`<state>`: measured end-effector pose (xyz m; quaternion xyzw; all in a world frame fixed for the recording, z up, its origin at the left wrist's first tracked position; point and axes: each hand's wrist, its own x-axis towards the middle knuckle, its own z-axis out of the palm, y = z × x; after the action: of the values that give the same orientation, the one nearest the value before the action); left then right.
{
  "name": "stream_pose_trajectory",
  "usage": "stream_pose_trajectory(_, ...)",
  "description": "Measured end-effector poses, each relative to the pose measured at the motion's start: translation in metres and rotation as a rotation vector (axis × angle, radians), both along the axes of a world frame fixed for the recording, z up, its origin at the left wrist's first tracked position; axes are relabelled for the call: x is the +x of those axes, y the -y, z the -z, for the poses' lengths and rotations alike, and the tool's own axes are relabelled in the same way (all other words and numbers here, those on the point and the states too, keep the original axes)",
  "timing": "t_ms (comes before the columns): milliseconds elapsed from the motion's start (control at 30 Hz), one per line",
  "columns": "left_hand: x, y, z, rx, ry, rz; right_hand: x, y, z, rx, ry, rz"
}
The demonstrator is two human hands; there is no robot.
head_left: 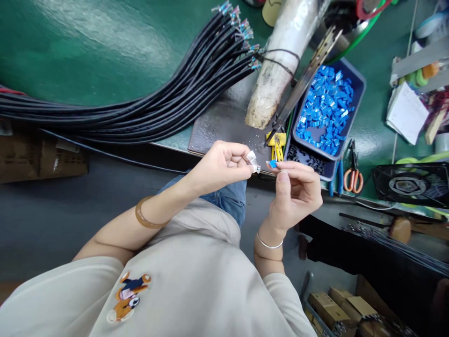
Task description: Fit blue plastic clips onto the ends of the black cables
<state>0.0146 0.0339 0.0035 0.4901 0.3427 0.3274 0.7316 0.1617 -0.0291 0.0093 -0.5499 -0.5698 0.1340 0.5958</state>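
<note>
Left hand (219,166) pinches white plug (253,161), right hand (296,189) blue clip (271,163), beside parts tray (361,85).

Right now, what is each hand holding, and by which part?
Left hand pinches a small whitish piece, right hand a small blue piece, each by one end.

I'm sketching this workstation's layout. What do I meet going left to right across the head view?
First the black cable bundle → left hand pinching a small white piece → small blue part held by the right hand → orange-handled scissors → black fan.
</note>
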Motion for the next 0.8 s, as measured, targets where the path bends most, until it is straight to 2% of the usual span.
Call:
stream_pose_trajectory(200,-0.0012,0.0011,0.0013,0.030,0.019,0.016,0.0045,0.0029,-0.0008,-0.055,0.235,-0.023)
stream_pose_trajectory(567,-0.0003,0.0037,0.0039,0.052,0.045,0.028,0.0019,0.0044,0.0035,-0.026,0.422,-0.016)
stream_pose_trajectory(667,0.0002,0.0045,0.0018,0.045,0.044,0.007,0.0019,0.0035,0.0054,0.026,0.402,0.011)
stream_pose_trajectory(800,0.0018,0.0035,-0.0016,0.026,0.039,-0.022,0.0021,0.0020,0.0069,0.035,0.192,0.027)
